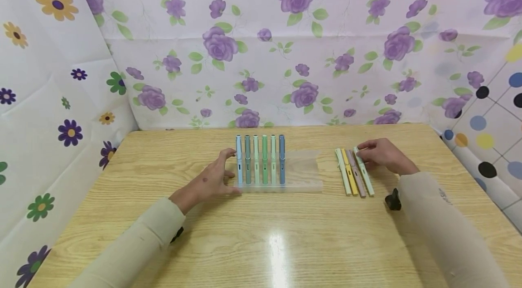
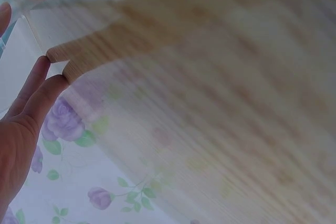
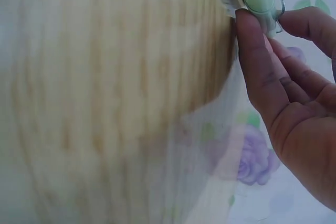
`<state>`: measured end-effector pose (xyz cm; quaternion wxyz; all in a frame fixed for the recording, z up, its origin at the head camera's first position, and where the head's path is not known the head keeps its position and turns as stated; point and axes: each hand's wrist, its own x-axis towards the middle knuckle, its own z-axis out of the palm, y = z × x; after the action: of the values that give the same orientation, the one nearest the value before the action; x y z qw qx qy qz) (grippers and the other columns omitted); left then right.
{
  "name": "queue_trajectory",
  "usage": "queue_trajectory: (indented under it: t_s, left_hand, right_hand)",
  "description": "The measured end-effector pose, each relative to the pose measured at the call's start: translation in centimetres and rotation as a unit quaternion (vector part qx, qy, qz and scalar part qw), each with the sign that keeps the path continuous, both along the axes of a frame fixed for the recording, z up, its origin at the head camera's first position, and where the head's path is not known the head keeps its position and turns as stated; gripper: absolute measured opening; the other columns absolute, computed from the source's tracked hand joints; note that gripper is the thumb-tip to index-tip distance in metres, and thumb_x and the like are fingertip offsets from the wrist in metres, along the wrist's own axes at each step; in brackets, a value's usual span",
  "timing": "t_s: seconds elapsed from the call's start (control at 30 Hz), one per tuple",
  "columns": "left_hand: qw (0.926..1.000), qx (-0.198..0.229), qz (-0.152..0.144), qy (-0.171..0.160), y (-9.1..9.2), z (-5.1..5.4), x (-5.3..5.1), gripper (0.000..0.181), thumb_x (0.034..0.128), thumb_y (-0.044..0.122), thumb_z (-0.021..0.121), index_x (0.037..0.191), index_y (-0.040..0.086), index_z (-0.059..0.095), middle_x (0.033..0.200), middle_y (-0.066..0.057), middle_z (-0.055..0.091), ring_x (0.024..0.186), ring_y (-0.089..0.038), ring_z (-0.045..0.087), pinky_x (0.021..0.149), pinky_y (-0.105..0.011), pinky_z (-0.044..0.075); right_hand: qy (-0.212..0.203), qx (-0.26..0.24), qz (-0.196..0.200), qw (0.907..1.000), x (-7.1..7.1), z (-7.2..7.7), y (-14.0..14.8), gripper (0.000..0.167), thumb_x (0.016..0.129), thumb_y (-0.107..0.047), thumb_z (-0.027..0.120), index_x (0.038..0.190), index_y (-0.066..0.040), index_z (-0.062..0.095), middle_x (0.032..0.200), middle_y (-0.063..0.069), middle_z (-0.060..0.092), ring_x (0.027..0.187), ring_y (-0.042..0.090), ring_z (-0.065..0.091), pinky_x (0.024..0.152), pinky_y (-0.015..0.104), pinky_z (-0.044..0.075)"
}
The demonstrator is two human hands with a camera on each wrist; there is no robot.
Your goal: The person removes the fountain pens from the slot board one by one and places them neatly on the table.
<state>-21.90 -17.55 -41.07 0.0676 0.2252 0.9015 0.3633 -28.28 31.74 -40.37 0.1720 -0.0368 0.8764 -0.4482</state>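
A clear pen stand holds several upright pens in a row, blue and green, in its left part. My left hand is at its left end, thumb by the front corner and fingers spread. In the left wrist view, fingertips of that hand touch the tabletop. To the right of the stand, my right hand pinches the clip end of a pale green pen. Beside that pen lie a mauve pen, a yellow pen and another pale green pen.
The wooden table ends at a flowered cloth backdrop. A daisy-print sheet stands on the left, and a dotted sheet on the right. A small black object shows under the right sleeve.
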Motion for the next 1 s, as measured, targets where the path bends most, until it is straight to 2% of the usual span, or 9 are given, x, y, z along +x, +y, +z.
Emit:
queue_trajectory:
  t_s: [0.27,0.53,1.0]
  left_hand:
    - [1.0000,0.001,0.002,0.000,0.1,0.0,0.1,0.109,0.0746,0.014,0.090,0.153,0.008,0.014,0.158,-0.020,0.027,0.110,-0.033,0.066,0.096,-0.048,0.051]
    - [1.0000,0.003,0.000,0.003,0.1,0.0,0.1,0.108,0.0747,0.013,0.090,0.152,0.009,0.015,0.158,-0.020,0.027,0.110,-0.033,0.067,0.096,-0.049,0.051]
    - [1.0000,0.007,0.000,0.001,0.2,0.0,0.1,0.108,0.0744,0.012,0.090,0.152,0.011,0.014,0.158,-0.020,0.026,0.109,-0.034,0.067,0.094,-0.048,0.052]
  right_hand:
    - [0.001,0.031,-0.019,0.9993,-0.2,-0.1,-0.7,0.053,0.099,-0.020,0.059,0.138,0.014,0.047,0.129,0.033,0.055,0.090,0.022,0.071,0.079,0.038,0.059]
    - [-0.009,0.059,-0.026,0.9979,-0.4,0.0,-1.3,0.048,0.098,-0.017,0.061,0.133,0.014,0.050,0.125,0.031,0.058,0.086,0.018,0.070,0.075,0.034,0.059]
    - [-0.038,0.024,-0.008,0.9990,-0.3,0.0,-0.9,0.049,0.102,-0.015,0.057,0.139,0.014,0.044,0.128,0.031,0.056,0.089,0.018,0.069,0.077,0.036,0.059]
